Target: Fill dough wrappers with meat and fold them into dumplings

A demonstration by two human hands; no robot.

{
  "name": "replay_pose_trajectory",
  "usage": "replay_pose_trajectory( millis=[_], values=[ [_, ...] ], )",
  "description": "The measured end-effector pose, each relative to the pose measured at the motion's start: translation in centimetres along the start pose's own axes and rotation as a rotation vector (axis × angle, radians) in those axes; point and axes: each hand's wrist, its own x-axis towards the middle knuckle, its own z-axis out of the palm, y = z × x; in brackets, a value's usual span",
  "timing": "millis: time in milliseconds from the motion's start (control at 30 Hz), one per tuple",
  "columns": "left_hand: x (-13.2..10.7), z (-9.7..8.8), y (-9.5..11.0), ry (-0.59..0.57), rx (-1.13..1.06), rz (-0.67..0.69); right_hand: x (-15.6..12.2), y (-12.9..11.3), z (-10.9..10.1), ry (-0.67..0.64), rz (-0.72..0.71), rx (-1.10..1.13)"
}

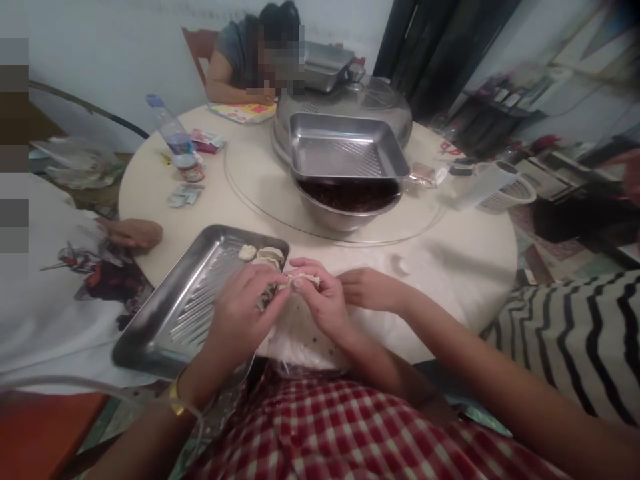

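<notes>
Both of my hands meet over the right edge of a ribbed metal tray [165, 273] and pinch a pale dough dumpling [311, 278]. My left hand [250, 300], a gold bracelet on its wrist, has thumb and fingers closed on the dumpling's left end. On the other end, my right hand [324, 300] presses with thumb and bent fingers. Several finished-looking dumplings [270, 255] lie in the tray's far right corner, partly covered by my left hand. Whether filling shows in the held dumpling is too blurred to tell.
Another person's hand [370, 290] reaches in close beside my right hand. Beyond stands a metal bowl [340, 217] of dark filling, with an upper tray [345, 150] over it. A bottle [173, 130] and a can [190, 170] are far left; another hand [135, 233] rests left.
</notes>
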Motion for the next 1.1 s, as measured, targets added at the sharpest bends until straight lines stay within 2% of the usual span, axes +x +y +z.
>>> replay_pose_trajectory(
  millis=[100,267,500,767,867,1100],
  values=[
    [-0.2,0.2,0.0,0.021,0.085,0.035,-0.1,0.0,0.1,0.026,-0.033,0.046],
    [-0.2,0.1,-0.2,-0.001,0.169,0.043,-0.1,0.1,0.0,0.006,-0.072,-0.011],
    [0.1,-0.5,0.0,-0.024,0.034,-0.034,-0.1,0.1,-0.2,-0.056,-0.043,-0.004],
    [-0.3,-1.0,-0.3,-0.106,-0.161,-0.348,-0.1,-0.4,-0.2,-0.022,-0.04,0.029],
    [-0.3,-1.1,-0.6,-0.151,-0.208,-0.37,-0.2,-0.4,-0.2,-0.023,-0.053,0.023],
    [-0.4,-1.3,-0.6,-0.164,-0.234,-0.357,-0.3,-0.2,-0.2,-0.056,-0.063,-0.027]
  ],
)
